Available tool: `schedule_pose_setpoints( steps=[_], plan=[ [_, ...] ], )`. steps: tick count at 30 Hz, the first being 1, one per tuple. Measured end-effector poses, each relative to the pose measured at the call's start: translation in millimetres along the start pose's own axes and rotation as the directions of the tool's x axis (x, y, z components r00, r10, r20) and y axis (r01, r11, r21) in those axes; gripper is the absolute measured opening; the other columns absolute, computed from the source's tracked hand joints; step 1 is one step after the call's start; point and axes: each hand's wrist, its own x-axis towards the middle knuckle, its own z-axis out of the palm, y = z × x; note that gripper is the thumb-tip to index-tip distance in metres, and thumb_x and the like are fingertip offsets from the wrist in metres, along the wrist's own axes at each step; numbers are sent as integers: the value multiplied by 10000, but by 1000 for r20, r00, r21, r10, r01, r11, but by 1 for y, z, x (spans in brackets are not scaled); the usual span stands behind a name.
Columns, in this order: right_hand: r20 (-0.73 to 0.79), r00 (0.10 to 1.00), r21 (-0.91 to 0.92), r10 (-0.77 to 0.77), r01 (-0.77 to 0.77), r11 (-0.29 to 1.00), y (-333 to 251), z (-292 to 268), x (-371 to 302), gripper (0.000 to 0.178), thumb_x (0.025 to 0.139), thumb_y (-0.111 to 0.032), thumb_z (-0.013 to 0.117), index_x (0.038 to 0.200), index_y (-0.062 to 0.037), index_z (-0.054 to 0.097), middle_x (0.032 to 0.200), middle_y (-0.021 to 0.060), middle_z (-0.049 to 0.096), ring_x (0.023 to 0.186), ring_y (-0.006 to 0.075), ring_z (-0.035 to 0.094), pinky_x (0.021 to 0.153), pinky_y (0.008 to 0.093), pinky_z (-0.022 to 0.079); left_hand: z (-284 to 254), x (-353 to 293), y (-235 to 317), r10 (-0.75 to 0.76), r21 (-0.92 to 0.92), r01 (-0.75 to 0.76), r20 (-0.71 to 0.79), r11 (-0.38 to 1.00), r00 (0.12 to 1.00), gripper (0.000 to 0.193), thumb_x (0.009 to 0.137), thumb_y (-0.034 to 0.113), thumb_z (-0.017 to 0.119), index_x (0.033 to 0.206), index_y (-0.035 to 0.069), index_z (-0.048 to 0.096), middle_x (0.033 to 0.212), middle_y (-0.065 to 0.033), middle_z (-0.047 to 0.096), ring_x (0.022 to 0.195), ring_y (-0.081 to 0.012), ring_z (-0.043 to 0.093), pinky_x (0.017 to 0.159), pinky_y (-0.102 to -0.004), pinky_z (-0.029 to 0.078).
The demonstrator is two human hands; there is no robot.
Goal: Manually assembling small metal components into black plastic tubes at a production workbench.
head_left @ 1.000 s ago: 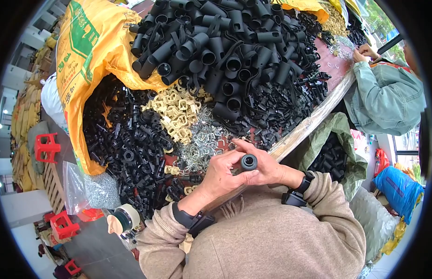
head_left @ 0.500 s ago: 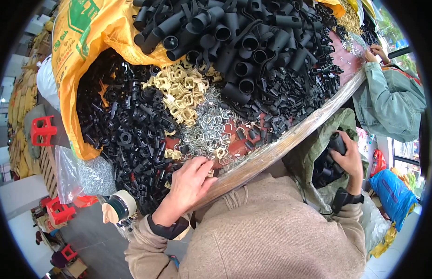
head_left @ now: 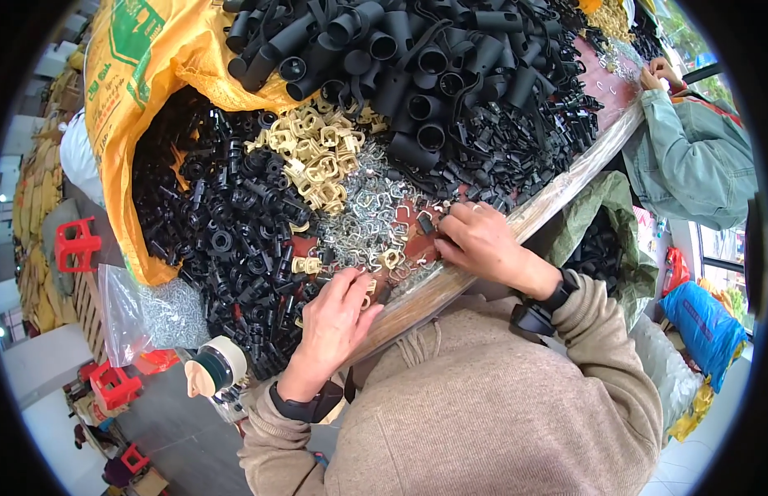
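Fingers of the left hand [head_left: 328, 324] lie half-curled beside a cream plastic buckle [head_left: 370, 288] to their right, while the right hand [head_left: 486, 245], bent tighter, is nearer a small black block [head_left: 425, 222] leftward; I cannot tell whether either grips anything.

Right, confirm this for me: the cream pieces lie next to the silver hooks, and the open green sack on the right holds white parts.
Not quite: the open green sack on the right holds black parts, not white ones, as the head view shows. The rest stands: the cream pieces lie next to the silver hooks.
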Motion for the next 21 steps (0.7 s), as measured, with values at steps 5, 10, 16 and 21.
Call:
schedule_pose_setpoints(
  steps=[5,10,16,21],
  plan=[
    [39,995,-50,87,-84,995,-1,16,7,119,712,-126,571,764,-50,496,692,99,478,633,282,523,559,374,424,-1,-9,-4,-35,39,37,-69,999,997,305,701,91,628,981,22,530,965,-98,513,805,-253,560,659,-325,482],
    [69,994,-92,85,-79,993,-1,18,8,104,710,-98,558,769,-55,483,701,103,477,613,286,523,527,371,426,5,5,-4,64,4,-64,-120,998,991,306,683,67,646,964,0,544,959,-121,538,793,-289,573,651,-338,488],
    [59,998,-52,27,-24,998,2,19,5,103,714,-41,540,807,-49,495,706,112,468,633,288,522,543,373,428,-7,25,-9,59,54,-50,-178,997,982,293,688,67,633,962,7,545,936,-116,537,784,-276,566,640,-338,488],
    [15,996,161,88,-90,983,-1,1,1,101,736,-17,525,833,-27,500,708,126,457,640,301,507,546,371,411,-22,13,-32,-110,308,187,-250,933,962,285,672,81,647,934,17,555,859,-108,530,714,-270,558,599,-343,479]
  ],
)
